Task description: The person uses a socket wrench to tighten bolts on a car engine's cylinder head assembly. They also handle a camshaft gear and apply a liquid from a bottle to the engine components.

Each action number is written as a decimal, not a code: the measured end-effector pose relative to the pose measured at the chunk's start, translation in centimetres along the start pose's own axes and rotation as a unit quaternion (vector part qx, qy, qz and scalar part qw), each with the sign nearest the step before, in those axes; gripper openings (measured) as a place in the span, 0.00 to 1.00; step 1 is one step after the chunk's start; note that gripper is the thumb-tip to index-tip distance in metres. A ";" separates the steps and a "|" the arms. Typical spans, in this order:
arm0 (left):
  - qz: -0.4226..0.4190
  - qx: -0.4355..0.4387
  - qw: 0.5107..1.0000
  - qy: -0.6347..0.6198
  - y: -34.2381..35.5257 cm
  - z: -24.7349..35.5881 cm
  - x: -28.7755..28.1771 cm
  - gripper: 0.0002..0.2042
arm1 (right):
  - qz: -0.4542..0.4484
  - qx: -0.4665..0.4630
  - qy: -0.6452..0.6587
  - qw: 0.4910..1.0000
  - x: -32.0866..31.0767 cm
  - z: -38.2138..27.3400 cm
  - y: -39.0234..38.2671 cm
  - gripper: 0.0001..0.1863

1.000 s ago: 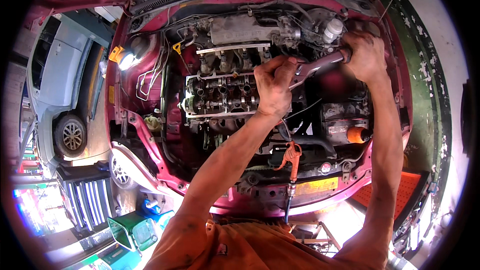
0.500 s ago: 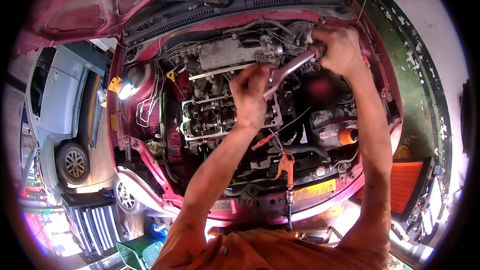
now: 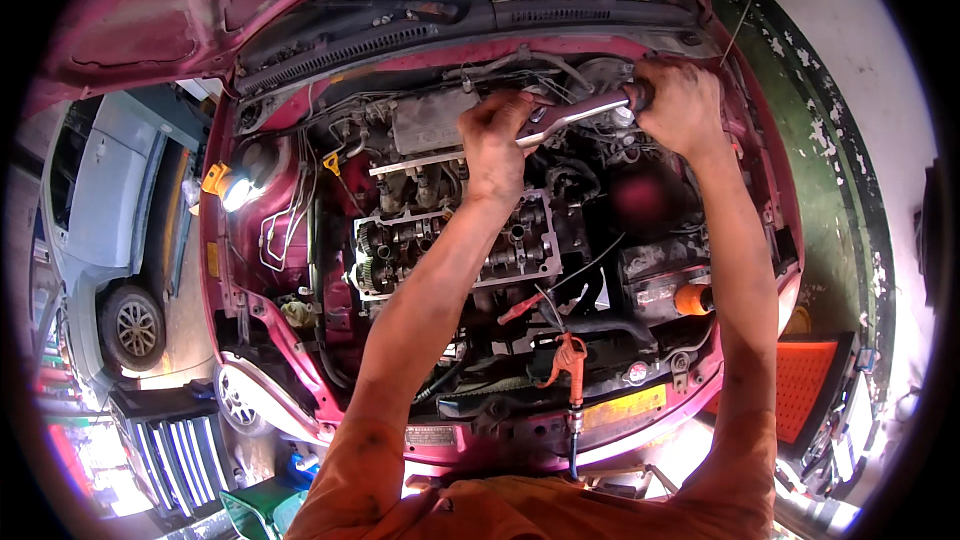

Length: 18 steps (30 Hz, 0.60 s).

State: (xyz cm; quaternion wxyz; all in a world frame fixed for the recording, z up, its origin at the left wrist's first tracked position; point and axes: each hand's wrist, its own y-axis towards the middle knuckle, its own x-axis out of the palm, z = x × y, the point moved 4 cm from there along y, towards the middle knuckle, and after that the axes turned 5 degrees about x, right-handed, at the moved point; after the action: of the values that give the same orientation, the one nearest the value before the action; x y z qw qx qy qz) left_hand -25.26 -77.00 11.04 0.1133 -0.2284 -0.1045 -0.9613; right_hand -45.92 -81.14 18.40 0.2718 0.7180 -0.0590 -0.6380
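Two hands, the left hand (image 3: 497, 140) and right hand (image 3: 683, 105), grip one ratchet wrench (image 3: 580, 112); one red car (image 3: 250, 240) with one exposed engine head (image 3: 450, 245); one grey car (image 3: 105, 200); one work lamp (image 3: 232, 190).

grey car (image 3: 110, 210), work lamp (image 3: 232, 190), orange crate (image 3: 808, 390)

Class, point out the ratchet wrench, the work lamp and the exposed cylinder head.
ratchet wrench (image 3: 575, 112), head view, on its metal shaft.
work lamp (image 3: 235, 192), head view, on its lit face.
exposed cylinder head (image 3: 400, 245), head view, on its left part.
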 end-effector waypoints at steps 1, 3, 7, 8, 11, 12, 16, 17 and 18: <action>-0.005 -0.003 1.000 -0.001 0.3 -0.9 -0.5 0.11 | -0.016 0.016 -0.006 1.000 0.4 0.0 -0.1 0.08; -0.018 -0.008 1.000 -0.005 0.7 -2.0 -0.7 0.11 | 0.004 -0.005 0.006 1.000 1.3 0.3 -0.4 0.08; -0.062 -0.038 0.997 0.005 1.1 -1.7 0.1 0.12 | 0.003 0.020 -0.043 0.999 1.3 0.6 -1.9 0.08; -0.091 -0.055 0.994 0.009 1.6 -2.2 0.0 0.11 | -0.006 0.040 -0.045 0.998 1.1 0.6 -2.9 0.11; -0.123 -0.114 0.986 -0.008 3.0 -2.8 -0.4 0.10 | -0.020 0.053 -0.037 0.998 -0.1 -0.5 -5.9 0.12; -0.142 -0.129 0.981 -0.008 3.3 -3.0 -0.2 0.09 | -0.029 0.038 -0.032 0.998 -0.8 -0.9 -6.9 0.13; -0.224 -0.146 0.964 -0.008 4.0 -2.9 -0.3 0.11 | -0.136 -0.061 0.015 0.989 -4.0 -4.3 -10.2 0.14; -0.220 -0.138 0.966 -0.002 3.7 -2.8 -0.3 0.12 | -0.182 -0.096 0.032 0.978 -4.7 -5.2 -10.5 0.14; -0.219 -0.131 0.967 0.004 3.4 -2.6 -0.1 0.12 | -0.214 -0.093 0.059 0.971 -5.2 -5.3 -10.5 0.14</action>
State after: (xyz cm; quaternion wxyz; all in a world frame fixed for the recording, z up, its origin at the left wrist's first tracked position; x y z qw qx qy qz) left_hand -25.33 -80.89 9.18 -0.1305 -0.2093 -0.0247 -0.9688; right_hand -44.52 -68.38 18.31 0.1973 0.7217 0.1720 -0.6409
